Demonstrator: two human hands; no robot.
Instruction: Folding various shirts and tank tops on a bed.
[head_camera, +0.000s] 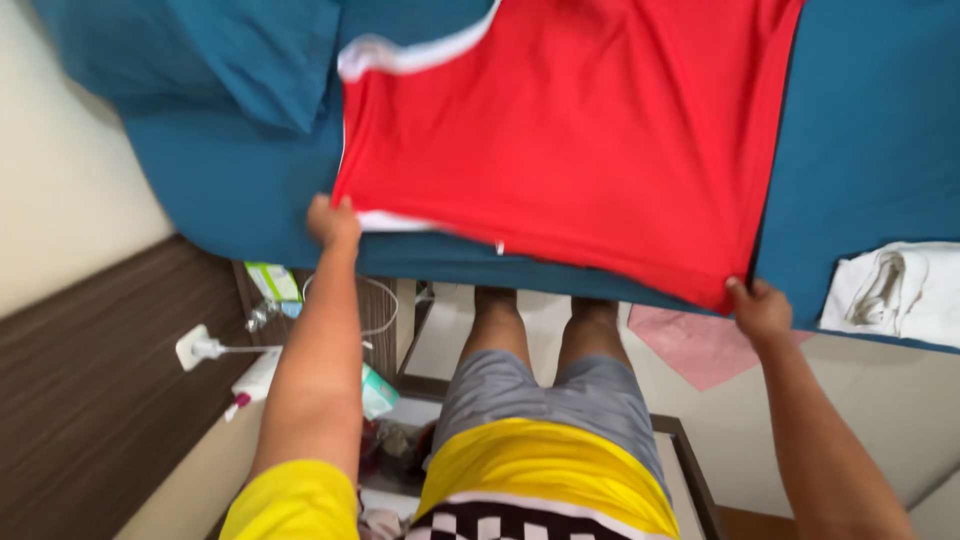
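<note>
A person stands at the edge of a bed covered with a teal sheet (240, 190), seen from above through a camera on their head. A red sports jersey with white trim (570, 130) lies spread on the sheet, its bottom hem nearest the person and hanging slightly over the mattress edge.

The left hand (333, 220) is clenched on the hem's left corner, where a strip of white trim shows. The right hand (760, 310) pinches the hem's right corner, which dips lower, off the side of the bed. Both arms reach forward, nearly straight, spread about as wide as the jersey, the left arm in a yellow sleeve (295, 500).

The step in hand looks like laying the jersey out flat: the cloth is taut between the two grips and mostly smooth. As a judgement, an even lie would call for the right corner to come up level with the left.

A teal pillow (220, 50) sits at the upper left, partly beside the jersey's shoulder. A folded white towel (900, 290) rests on the sheet at the right, well apart from the jersey. Below, on the floor, lies a pink cloth (690, 345). At the left, a white plug and cable (205, 348) sit on a dark wood panel.
</note>
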